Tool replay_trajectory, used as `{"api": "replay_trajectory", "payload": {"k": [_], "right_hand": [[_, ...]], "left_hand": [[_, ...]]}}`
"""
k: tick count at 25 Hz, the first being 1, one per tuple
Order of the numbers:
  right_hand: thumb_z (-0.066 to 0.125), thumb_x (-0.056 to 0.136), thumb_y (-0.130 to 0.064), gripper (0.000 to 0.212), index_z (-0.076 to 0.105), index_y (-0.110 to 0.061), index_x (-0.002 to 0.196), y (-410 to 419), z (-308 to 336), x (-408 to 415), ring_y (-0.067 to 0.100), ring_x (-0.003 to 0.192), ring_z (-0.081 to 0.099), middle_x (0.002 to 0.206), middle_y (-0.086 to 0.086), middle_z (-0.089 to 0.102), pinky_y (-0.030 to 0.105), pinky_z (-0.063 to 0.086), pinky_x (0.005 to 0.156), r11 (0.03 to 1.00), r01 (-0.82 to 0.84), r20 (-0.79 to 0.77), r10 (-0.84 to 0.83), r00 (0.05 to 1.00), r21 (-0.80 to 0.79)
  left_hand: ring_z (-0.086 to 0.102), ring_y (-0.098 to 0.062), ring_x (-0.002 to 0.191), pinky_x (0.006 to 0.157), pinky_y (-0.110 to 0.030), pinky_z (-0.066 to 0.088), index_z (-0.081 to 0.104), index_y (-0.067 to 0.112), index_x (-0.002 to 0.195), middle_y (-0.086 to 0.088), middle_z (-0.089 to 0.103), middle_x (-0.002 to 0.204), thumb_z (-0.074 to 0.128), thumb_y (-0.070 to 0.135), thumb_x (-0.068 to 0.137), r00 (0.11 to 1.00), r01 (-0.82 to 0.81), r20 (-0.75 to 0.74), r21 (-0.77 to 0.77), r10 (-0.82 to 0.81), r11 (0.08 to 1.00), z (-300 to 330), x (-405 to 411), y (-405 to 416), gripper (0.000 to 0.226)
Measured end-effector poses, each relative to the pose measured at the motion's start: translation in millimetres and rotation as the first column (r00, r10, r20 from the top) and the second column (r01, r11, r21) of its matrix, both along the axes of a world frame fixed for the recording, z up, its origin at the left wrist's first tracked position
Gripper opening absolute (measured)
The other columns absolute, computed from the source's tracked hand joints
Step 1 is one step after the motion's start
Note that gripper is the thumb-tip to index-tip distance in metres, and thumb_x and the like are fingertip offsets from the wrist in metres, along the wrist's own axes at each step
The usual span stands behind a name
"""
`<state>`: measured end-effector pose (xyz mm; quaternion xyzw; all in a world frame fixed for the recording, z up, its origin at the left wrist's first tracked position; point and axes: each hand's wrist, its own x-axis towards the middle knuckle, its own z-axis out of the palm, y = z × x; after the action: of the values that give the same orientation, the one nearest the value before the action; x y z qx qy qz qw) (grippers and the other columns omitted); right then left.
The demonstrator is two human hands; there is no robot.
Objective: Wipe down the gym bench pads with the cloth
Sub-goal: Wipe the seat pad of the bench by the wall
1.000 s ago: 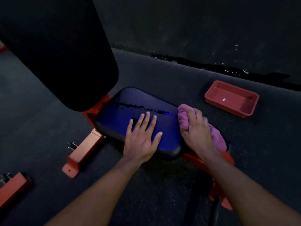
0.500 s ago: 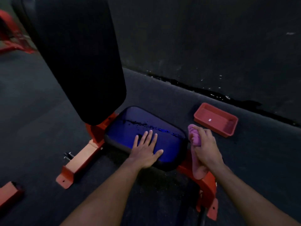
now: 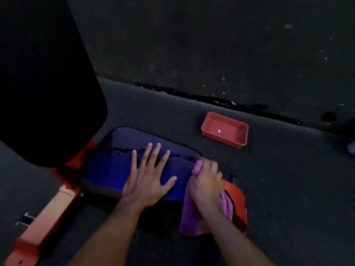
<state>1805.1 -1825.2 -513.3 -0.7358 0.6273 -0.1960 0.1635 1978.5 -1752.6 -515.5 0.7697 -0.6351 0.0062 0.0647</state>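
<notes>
- The seat pad (image 3: 115,166) is steadied by the left hand (image 3: 148,181), which is laid flat on it with the fingers (image 3: 153,156) straight and spread; nothing is gripped by it.
- The cloth (image 3: 194,217) is held bunched in the right hand (image 3: 206,186) at the pad's right edge, the fingers curled round it; its loose end hangs down beside the red frame (image 3: 238,204).
- That right side face appears to be the part being wiped; firm, overlapping strokes along the edge would serve best.
- A wet streak (image 3: 124,150) is seen across the pad's top, near the left fingertips; it should be taken up next, so the flat hand will likely have to be shifted.
- The hanging end is best gathered in, lest it drag on the floor.
- The dark back pad (image 3: 48,83) stands to the left, untouched by either hand.
- A red tray (image 3: 244,139) lies on the floor, well apart.
</notes>
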Motion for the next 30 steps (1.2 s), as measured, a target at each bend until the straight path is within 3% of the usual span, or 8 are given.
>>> {"api": "replay_trajectory", "payload": {"k": [3,7,11,17,19,24,27,30], "right_hand": [[0.051,0.098,-0.024,0.032,0.051,-0.015,0.128,-54.0,6.8,15.6,0.044,0.117,0.051,0.131,0.016,0.05,0.049,0.042,0.095,0.996,0.031,0.01,-0.032,0.999,0.086],[0.056,0.097,-0.019,0.036,0.051,-0.011,0.131,-28.2,7.1,-1.2,0.045,0.113,0.056,0.128,0.017,0.05,0.049,0.043,0.094,0.999,0.011,0.128,-0.017,0.992,0.05],[0.065,0.084,0.002,0.064,0.047,-0.015,0.143,69.4,-4.6,-30.0,0.02,0.122,0.047,0.135,0.005,0.043,0.03,0.039,0.104,0.996,-0.082,0.25,0.084,0.965,-0.019],[0.05,0.098,-0.016,0.027,0.05,-0.009,0.125,-75.0,10.0,5.2,0.048,0.115,0.057,0.13,0.02,0.049,0.048,0.044,0.09,0.977,0.035,0.172,-0.072,0.982,0.213],[0.054,0.095,-0.015,0.03,0.049,-0.01,0.125,-60.9,7.4,2.9,0.047,0.113,0.057,0.128,0.019,0.049,0.047,0.043,0.088,0.99,0.049,0.161,-0.07,0.984,0.135],[0.062,0.081,0.007,0.062,0.046,-0.01,0.138,77.2,-14.4,-41.4,0.022,0.122,0.049,0.135,0.003,0.04,0.031,0.042,0.104,0.981,-0.195,0.307,0.187,0.933,-0.004],[0.06,0.083,0.011,0.047,0.056,-0.012,0.124,50.9,19.2,-75.6,0.02,0.112,0.057,0.124,0.002,0.051,0.019,0.038,0.094,0.941,-0.329,0.356,0.281,0.891,0.083],[0.065,0.092,-0.001,0.036,0.062,-0.022,0.12,-18.9,75.0,-94.0,0.001,0.102,0.055,0.12,0.003,0.053,0.014,0.039,0.096,0.905,-0.422,0.32,0.417,0.851,-0.056]], "left_hand": [[-0.024,-0.018,0.157,0.124,-0.058,-0.017,-0.016,0.035,0.163,0.005,-0.026,0.17,-0.001,0.078,0.086,1.0,-0.016,0.014,0.12,0.015,0.993,-5.4,-0.7,0.0,0.09],[-0.023,-0.017,0.158,0.124,-0.057,-0.017,-0.014,0.034,0.164,0.007,-0.022,0.171,-0.003,0.078,0.085,1.0,-0.016,-0.007,0.129,0.017,0.992,1.1,-1.9,0.0,0.091],[-0.022,-0.015,0.158,0.125,-0.057,-0.016,-0.011,0.034,0.164,0.006,-0.019,0.172,-0.003,0.077,0.086,1.0,-0.025,-0.012,0.116,0.026,0.993,-0.7,-2.5,1.9,0.09],[-0.018,-0.015,0.159,0.126,-0.055,-0.015,-0.008,0.034,0.165,0.007,-0.017,0.172,-0.001,0.077,0.087,1.0,-0.022,-0.015,0.094,0.023,0.995,-0.1,-3.0,1.5,0.09],[-0.018,-0.015,0.159,0.126,-0.055,-0.015,-0.009,0.034,0.165,0.007,-0.018,0.171,-0.001,0.077,0.087,1.0,-0.022,-0.015,0.095,0.024,0.995,0.0,-2.9,1.6,0.089],[-0.015,-0.014,0.159,0.127,-0.054,-0.011,-0.009,0.035,0.164,0.009,-0.019,0.17,-0.002,0.073,0.089,0.999,-0.037,0.013,0.135,0.036,0.99,-0.9,-1.7,1.6,0.084],[-0.008,-0.015,0.161,0.128,-0.053,-0.01,-0.002,0.034,0.166,0.008,-0.01,0.174,-0.001,0.072,0.09,0.998,-0.065,-0.011,0.128,0.067,0.99,7.9,-7.1,9.8,0.084],[-0.009,-0.018,0.161,0.128,-0.051,-0.011,-0.002,0.03,0.166,0.001,-0.01,0.174,-0.006,0.077,0.087,0.979,-0.186,-0.066,0.132,0.195,0.974,11.0,-16.4,15.7,0.092]]}}
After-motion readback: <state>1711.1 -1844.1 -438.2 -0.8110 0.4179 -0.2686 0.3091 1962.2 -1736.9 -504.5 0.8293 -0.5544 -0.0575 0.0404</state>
